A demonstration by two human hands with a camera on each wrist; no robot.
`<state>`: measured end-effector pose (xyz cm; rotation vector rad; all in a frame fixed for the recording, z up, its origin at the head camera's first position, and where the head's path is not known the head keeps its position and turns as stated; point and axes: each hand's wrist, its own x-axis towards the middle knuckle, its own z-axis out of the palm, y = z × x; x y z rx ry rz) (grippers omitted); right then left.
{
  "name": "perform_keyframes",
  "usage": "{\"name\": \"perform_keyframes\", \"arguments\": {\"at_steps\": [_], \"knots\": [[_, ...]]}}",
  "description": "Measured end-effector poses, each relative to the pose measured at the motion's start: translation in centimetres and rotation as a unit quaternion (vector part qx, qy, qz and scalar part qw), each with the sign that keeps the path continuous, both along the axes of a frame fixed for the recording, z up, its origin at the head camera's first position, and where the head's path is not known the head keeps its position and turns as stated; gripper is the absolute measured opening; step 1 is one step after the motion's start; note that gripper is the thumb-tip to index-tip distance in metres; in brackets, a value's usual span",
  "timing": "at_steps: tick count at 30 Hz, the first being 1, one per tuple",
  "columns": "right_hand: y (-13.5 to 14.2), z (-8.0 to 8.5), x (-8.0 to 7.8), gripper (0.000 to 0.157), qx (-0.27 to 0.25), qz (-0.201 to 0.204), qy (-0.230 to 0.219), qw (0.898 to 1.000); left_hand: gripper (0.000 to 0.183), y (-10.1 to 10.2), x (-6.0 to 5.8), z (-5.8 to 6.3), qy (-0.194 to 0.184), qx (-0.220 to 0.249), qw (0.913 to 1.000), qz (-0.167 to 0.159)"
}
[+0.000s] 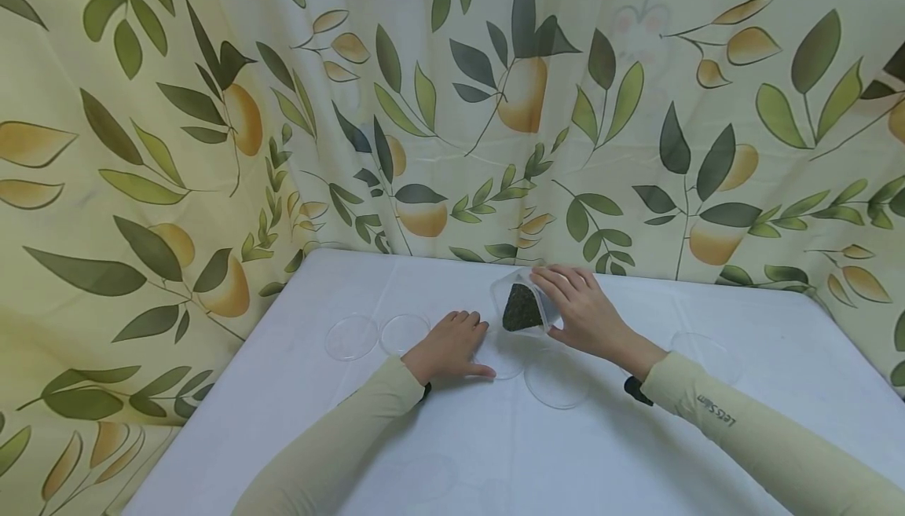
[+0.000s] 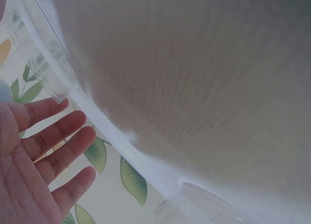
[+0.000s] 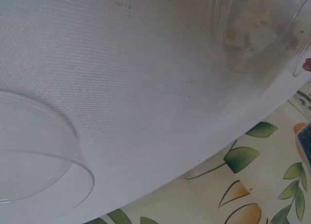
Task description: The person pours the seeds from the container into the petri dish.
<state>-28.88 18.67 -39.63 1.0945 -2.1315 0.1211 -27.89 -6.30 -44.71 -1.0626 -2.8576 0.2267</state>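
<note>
My right hand [image 1: 590,312] grips a clear, pouch-like package [image 1: 499,294] by its right side, above the table. Dark green, flaky contents [image 1: 522,310] show inside it. My left hand [image 1: 452,345] is low at the table, fingers pointing away and thumb out to the right, beside a clear round dish [image 1: 503,378]. From the left wrist view, the fingers [image 2: 73,146] of that hand are spread and nearly straight, with nothing held. Just right of the first dish is a larger clear round dish [image 1: 558,407]. The right wrist view barely catches the package's dark edge [image 3: 304,141].
Two more clear round dishes [image 1: 351,360] stand left of my left hand. Another faint clear dish [image 1: 707,336] is to the right, behind my right forearm. A white cloth covers the table [image 1: 283,422]. Behind its far edge hangs a leaf-and-fruit patterned curtain [image 1: 452,147].
</note>
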Motion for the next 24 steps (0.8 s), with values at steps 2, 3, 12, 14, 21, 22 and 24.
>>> {"name": "perform_keyframes", "arguments": {"at_steps": [2, 3, 12, 14, 21, 22, 24], "knots": [[-0.01, 0.00, 0.01, 0.099, 0.000, 0.001, 0.001, 1.000, 0.080, -0.03, 0.02, 0.00, 0.002, 0.001, 1.0000, -0.002], [0.00, 0.00, 0.00, 0.099, 0.000, 0.002, 0.001, 1.000, 0.080, -0.04, 0.04, 0.00, 0.004, 0.001, 1.0000, -0.003], [-0.01, 0.00, -0.10, 0.100, -0.001, 0.010, 0.009, 1.000, 0.078, -0.10, 0.11, -0.09, 0.018, -0.001, 0.9998, -0.006], [-0.01, 0.00, -0.12, 0.100, 0.000, 0.009, 0.009, 1.000, 0.078, -0.11, 0.13, -0.09, 0.018, -0.002, 0.9998, -0.005], [0.00, 0.06, -0.04, 0.101, 0.005, 0.004, 0.004, 1.000, 0.080, -0.02, 0.19, 0.03, 0.009, -0.004, 1.0000, 0.001], [0.01, 0.07, -0.05, 0.101, 0.005, 0.004, 0.004, 1.000, 0.080, -0.01, 0.20, 0.05, 0.007, -0.004, 1.0000, 0.002], [0.02, 0.06, -0.09, 0.102, 0.006, 0.004, 0.006, 1.000, 0.080, 0.02, 0.22, 0.06, 0.006, -0.005, 1.0000, 0.004]]}}
